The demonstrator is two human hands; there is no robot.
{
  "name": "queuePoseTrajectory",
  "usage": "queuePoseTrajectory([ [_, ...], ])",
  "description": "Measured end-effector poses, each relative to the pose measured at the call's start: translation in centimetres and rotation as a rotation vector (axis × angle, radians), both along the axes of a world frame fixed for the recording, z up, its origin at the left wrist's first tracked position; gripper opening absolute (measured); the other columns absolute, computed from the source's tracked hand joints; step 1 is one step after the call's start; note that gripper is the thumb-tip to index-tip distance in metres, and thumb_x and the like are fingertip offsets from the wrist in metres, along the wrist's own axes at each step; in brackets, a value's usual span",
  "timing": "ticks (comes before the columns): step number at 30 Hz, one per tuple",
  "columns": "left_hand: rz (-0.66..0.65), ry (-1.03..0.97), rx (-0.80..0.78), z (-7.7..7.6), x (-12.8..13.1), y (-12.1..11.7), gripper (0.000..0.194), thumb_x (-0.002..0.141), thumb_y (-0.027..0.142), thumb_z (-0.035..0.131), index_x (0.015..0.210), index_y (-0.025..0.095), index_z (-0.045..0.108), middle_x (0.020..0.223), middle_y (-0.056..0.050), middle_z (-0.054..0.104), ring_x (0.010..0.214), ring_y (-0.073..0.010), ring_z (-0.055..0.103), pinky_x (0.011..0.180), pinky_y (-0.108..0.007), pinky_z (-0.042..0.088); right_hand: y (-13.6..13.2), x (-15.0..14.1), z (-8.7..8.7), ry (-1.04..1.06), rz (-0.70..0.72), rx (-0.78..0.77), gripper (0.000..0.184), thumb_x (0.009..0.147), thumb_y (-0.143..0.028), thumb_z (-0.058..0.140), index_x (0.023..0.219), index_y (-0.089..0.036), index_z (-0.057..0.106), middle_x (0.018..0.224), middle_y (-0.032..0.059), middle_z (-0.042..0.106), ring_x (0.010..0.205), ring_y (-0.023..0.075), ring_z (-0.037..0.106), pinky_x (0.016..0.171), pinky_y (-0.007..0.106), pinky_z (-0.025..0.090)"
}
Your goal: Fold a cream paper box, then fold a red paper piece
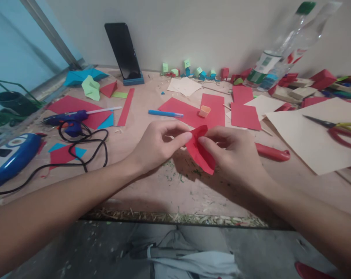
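A creased piece of red paper (202,157) is held above the table between both hands. My left hand (160,141) pinches its upper left edge between thumb and fingers. On the other side my right hand (232,149) grips it, the thumb pressed on its face. Just beyond lie red paper sheets (179,112), a small orange paper cube (204,111) and a blue marker (165,113). The red handle (272,151) of a tool sticks out from behind my right hand; its other end is hidden.
Scissors (333,126) rest on cream paper (297,135) at the right. At the left are a glue gun (73,118) with a looping black cord (107,143) and a blue-white device (17,155). A phone (123,50), small paper figures (187,68) and plastic bottles (268,58) stand at the back.
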State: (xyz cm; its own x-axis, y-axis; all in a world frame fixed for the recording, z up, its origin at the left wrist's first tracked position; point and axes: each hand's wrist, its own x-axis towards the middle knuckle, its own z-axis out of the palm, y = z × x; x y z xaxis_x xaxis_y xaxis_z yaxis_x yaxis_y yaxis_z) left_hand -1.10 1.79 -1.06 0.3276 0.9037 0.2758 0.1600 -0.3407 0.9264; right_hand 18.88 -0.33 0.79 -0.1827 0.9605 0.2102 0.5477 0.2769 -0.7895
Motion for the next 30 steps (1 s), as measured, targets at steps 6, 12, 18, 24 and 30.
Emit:
queuePoseTrajectory([
  [6,0.003,-0.055,-0.005,-0.08,-0.05,0.18,0.008,0.089,0.021,0.071,0.085,0.016,0.076,0.086,-0.003,0.078,0.079,-0.0165,0.071,0.071,-0.026,0.057,0.35,0.06,-0.02,0.049,-0.039,0.000,0.014,0.091,-0.021,0.067,0.081,-0.020,0.078,0.075,0.0011,0.077,0.066,0.0173,0.069,0.056,0.027,0.049],
  [12,-0.016,-0.028,0.034,-0.35,-0.05,0.23,0.009,0.091,0.020,0.070,0.085,0.017,0.077,0.088,-0.003,0.078,0.081,-0.0161,0.071,0.073,-0.027,0.056,0.54,0.04,-0.42,0.093,-0.024,0.015,0.009,0.090,-0.022,0.072,0.085,-0.018,0.078,0.079,0.0014,0.079,0.070,0.0161,0.069,0.061,0.026,0.050],
  [18,-0.012,-0.001,0.062,-0.44,-0.07,0.33,0.010,0.091,0.018,0.070,0.084,0.017,0.076,0.087,-0.003,0.078,0.081,-0.0160,0.071,0.072,-0.027,0.056,0.30,-0.07,-0.15,0.089,-0.018,-0.014,0.014,0.092,-0.018,0.070,0.081,-0.017,0.077,0.075,0.0002,0.077,0.067,0.0135,0.065,0.058,0.024,0.046],
  [24,0.024,0.037,0.126,-0.32,-0.03,0.12,0.008,0.090,0.017,0.072,0.084,0.017,0.078,0.086,-0.002,0.079,0.078,-0.0147,0.071,0.069,-0.025,0.056,0.36,-0.15,-0.12,0.107,-0.027,-0.032,0.015,0.091,-0.018,0.070,0.077,-0.015,0.075,0.071,-0.0010,0.074,0.062,0.0113,0.061,0.053,0.023,0.041],
  [30,-0.009,0.048,0.208,-0.20,-0.06,-0.02,0.006,0.088,0.015,0.076,0.083,0.018,0.078,0.091,-0.004,0.079,0.083,-0.0162,0.072,0.072,-0.026,0.057,0.64,-0.01,-0.25,0.117,-0.005,-0.025,0.014,0.089,-0.018,0.070,0.076,-0.016,0.075,0.070,-0.0003,0.074,0.063,0.0126,0.064,0.055,0.023,0.044],
])
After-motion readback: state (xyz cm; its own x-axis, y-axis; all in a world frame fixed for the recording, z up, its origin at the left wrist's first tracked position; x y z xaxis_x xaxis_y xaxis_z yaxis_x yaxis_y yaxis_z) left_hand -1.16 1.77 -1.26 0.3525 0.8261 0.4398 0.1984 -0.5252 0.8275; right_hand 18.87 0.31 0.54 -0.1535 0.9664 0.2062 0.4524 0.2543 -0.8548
